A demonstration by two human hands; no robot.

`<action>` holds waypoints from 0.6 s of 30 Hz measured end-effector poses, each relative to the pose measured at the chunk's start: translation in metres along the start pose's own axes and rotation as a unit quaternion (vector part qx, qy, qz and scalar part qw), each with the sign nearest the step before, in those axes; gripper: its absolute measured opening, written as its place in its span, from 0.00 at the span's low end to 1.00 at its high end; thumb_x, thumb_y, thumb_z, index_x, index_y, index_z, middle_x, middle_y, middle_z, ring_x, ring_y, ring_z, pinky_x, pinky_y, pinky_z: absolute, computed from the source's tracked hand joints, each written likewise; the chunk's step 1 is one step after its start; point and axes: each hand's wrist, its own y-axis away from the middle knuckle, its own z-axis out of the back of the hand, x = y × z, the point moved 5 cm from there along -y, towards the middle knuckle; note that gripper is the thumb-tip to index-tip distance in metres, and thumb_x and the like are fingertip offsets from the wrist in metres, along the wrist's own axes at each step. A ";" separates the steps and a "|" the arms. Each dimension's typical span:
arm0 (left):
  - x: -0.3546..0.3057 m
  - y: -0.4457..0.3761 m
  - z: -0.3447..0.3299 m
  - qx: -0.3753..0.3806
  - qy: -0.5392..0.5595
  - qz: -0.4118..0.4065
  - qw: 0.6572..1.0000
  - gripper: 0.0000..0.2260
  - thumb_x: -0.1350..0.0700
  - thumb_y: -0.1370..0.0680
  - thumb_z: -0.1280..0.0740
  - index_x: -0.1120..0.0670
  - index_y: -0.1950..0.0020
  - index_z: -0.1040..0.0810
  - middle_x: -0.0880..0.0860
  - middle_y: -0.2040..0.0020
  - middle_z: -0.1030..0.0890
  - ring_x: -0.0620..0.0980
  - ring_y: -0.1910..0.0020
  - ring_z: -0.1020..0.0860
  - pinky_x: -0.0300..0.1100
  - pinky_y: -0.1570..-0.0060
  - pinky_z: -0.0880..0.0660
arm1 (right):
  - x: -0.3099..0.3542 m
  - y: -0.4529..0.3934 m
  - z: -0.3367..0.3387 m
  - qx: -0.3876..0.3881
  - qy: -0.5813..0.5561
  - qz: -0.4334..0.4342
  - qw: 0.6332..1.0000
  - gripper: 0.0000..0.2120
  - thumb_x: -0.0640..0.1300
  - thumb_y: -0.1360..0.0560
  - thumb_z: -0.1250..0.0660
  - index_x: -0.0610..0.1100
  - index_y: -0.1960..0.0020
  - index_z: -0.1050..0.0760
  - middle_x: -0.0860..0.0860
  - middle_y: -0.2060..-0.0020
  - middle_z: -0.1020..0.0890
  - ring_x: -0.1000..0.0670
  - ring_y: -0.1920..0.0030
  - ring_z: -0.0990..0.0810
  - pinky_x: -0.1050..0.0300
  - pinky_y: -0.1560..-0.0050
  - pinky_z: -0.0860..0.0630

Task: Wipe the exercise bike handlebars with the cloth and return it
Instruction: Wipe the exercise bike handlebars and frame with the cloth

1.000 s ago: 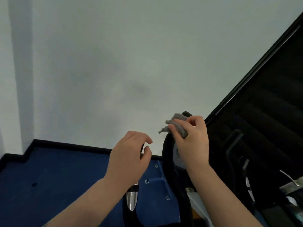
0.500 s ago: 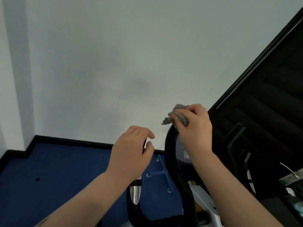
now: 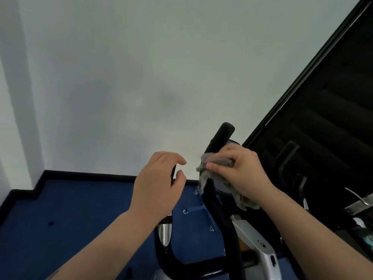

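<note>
The exercise bike's right handlebar [image 3: 221, 136] is a black padded bar rising to a rounded tip against the wall. My right hand [image 3: 240, 170] holds a grey cloth [image 3: 207, 168] wrapped around this bar, a hand's width below the tip; a loose end of the cloth hangs under my wrist. The left handlebar [image 3: 164, 247] is black with a chrome sensor plate, and its upper part is hidden behind my left hand [image 3: 159, 182]. That hand hovers with curled fingers around the left grip; whether it touches the grip is unclear.
A white wall fills the background, with a black skirting board [image 3: 86, 174] and blue floor [image 3: 70, 219] below. A dark framed panel [image 3: 323, 98] slants along the right side. The bike's silver frame [image 3: 258, 245] sits low between my arms.
My right hand has slid the cloth down the right handlebar, baring the black tip that it covered before. The left hand has stayed near the left grip.
</note>
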 end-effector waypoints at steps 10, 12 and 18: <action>0.000 0.003 -0.005 0.003 -0.008 0.005 1.000 0.11 0.63 0.26 0.34 0.52 0.46 0.21 0.43 0.46 0.22 0.41 0.42 0.28 0.35 0.49 0.29 | -0.011 0.016 -0.029 -0.017 0.010 0.008 1.000 0.05 0.47 0.32 0.25 0.52 0.56 0.16 0.58 0.58 0.23 0.60 0.56 0.26 0.76 0.55 0.34; 0.000 0.004 -0.008 0.005 -0.005 0.016 1.000 0.11 0.62 0.26 0.34 0.52 0.46 0.21 0.44 0.45 0.22 0.42 0.41 0.29 0.29 0.47 0.34 | -0.018 0.025 -0.026 0.019 -0.019 0.000 1.000 0.06 0.48 0.32 0.25 0.52 0.56 0.16 0.58 0.58 0.23 0.60 0.56 0.25 0.72 0.54 0.31; -0.018 0.020 -0.015 0.010 0.032 0.019 0.999 0.12 0.64 0.25 0.34 0.54 0.43 0.23 0.49 0.36 0.27 0.46 0.29 0.37 0.19 0.40 0.45 | -0.040 0.078 -0.020 0.131 -0.087 -0.013 0.987 0.06 0.47 0.34 0.23 0.53 0.57 0.15 0.57 0.58 0.22 0.57 0.55 0.22 0.55 0.50 0.24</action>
